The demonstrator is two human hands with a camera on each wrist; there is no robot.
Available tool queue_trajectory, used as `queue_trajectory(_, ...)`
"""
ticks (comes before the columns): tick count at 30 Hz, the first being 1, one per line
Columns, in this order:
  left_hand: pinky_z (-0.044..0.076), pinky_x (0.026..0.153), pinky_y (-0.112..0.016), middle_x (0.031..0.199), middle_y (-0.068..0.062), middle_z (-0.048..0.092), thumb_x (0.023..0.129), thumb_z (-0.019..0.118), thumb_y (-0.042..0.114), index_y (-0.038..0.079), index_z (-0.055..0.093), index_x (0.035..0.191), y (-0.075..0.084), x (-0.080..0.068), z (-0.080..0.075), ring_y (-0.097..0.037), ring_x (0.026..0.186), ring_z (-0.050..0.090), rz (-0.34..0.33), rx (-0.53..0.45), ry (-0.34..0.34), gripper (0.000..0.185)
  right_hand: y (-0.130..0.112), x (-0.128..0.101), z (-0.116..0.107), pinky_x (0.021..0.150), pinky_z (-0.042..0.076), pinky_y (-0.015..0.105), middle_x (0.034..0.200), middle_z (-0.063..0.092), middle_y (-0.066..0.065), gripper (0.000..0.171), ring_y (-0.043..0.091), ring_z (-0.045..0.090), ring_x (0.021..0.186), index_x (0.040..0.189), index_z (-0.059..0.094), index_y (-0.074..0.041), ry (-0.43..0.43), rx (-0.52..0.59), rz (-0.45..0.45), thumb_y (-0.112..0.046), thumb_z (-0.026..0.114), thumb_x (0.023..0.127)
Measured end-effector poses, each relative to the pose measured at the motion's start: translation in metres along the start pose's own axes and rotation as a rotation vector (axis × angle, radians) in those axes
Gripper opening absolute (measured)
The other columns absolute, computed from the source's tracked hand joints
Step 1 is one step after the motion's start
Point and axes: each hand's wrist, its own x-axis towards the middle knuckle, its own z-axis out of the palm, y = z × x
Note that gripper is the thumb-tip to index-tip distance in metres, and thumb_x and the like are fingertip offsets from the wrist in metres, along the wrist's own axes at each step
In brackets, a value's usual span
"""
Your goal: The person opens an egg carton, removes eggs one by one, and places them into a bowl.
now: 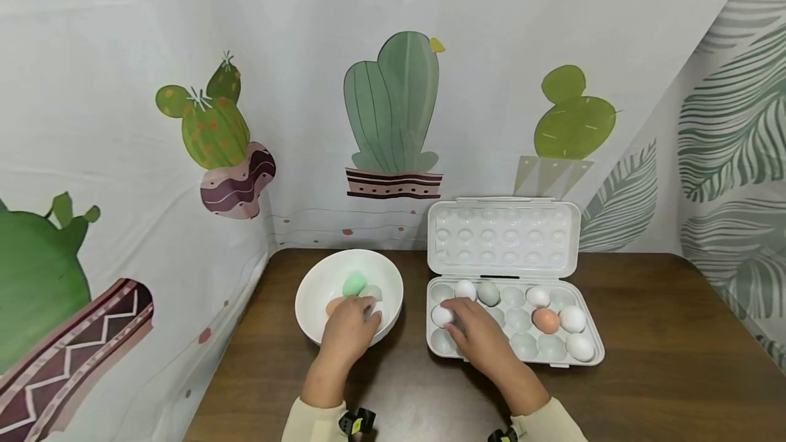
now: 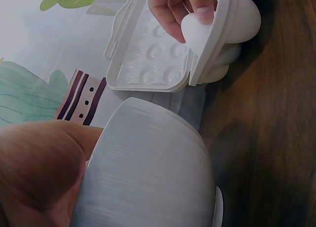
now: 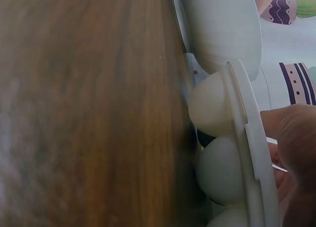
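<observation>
Over the white bowl [image 1: 307, 292], my left hand [image 1: 348, 326] reaches down with its fingers inside the rim. A green egg [image 1: 354, 283], a grey egg [image 1: 372, 291] and part of an orange egg [image 1: 334, 305] show around those fingers. Something white lies by the thumb and index finger; I cannot tell if they grip it. In the left wrist view the bowl's wall hides the fingertips. At the left end of the open egg carton [image 1: 505, 268], my right hand [image 1: 482, 333] holds a white egg [image 2: 195, 33] between thumb and fingers, at a middle-row cup.
Elsewhere in the carton sit a grey egg [image 1: 488, 293], a brown-orange egg [image 1: 546, 320] and several white eggs, among them one at the front right corner [image 1: 580, 347]. The carton's lid [image 1: 503, 236] stands raised against the cactus-print cloth [image 1: 479, 87]. Everything rests on a brown wooden table [image 1: 651, 346].
</observation>
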Motion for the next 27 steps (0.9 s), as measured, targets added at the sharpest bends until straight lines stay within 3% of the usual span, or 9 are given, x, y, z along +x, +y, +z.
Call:
queue_trajectory(9,0.053,0.094,-0.050,0.113,-0.019,0.071,0.089,0.066,0.017,0.001,0.073,0.116,0.003,0.000,-0.002,-0.035,0.108,0.068,0.012,-0.051,0.077,0.032,0.001,-0.001,-0.005,0.091,0.054,0.041,0.114,0.070,0.004,0.040,0.020,0.066,0.105,0.121,0.066,-0.011,0.022,0.071,0.039,-0.012,0.080,0.084)
queue_trajectory(16,0.053,0.083,-0.040,0.103,-0.012,0.069,0.090,0.065,0.017,0.005,0.074,0.114,0.008,0.000,-0.003,-0.023,0.092,0.065,0.012,-0.108,0.137,0.028,-0.004,0.001,-0.012,0.090,0.054,0.041,0.119,0.069,0.003,0.040,0.017,0.067,0.104,0.125,0.064,-0.013,0.026,0.100,0.055,-0.014,0.078,0.088)
queue_trajectory(21,0.054,0.079,-0.035,0.106,-0.008,0.068,0.090,0.067,0.016,0.008,0.075,0.111,0.016,-0.002,-0.001,-0.021,0.091,0.066,0.039,-0.160,0.185,0.024,-0.008,0.002,-0.018,0.090,0.054,0.042,0.122,0.069,0.004,0.040,0.018,0.067,0.106,0.126,0.064,-0.013,0.042,0.126,0.046,-0.014,0.077,0.088)
queue_trajectory(27,0.052,0.073,-0.026,0.107,-0.005,0.069,0.090,0.069,0.016,0.012,0.075,0.111,0.026,-0.005,0.001,-0.019,0.092,0.066,0.060,-0.258,0.167,0.022,-0.013,0.002,-0.025,0.089,0.055,0.038,0.123,0.068,0.001,0.039,0.015,0.066,0.104,0.127,0.064,-0.017,0.033,0.165,0.060,-0.017,0.075,0.090)
